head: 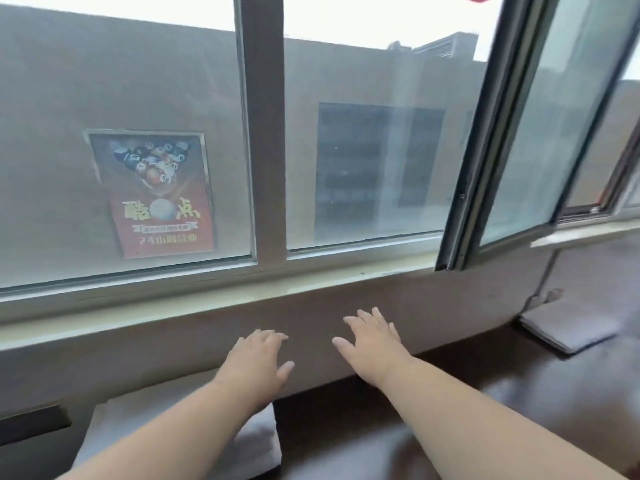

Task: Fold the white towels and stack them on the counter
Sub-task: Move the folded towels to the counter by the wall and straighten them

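A stack of folded white towels lies on the dark brown counter at the lower left, partly hidden under my left forearm. A second folded towel sits on the counter at the far right by the wall. My left hand hovers above the far edge of the near stack, fingers spread, holding nothing. My right hand is raised beside it, fingers straight and spread, also holding nothing. Both hands are in front of the wall below the window sill.
A wide window with a pale sill runs across the back. An open window sash swings inward at the right, above the counter. A dark slot is set in the wall at the lower left.
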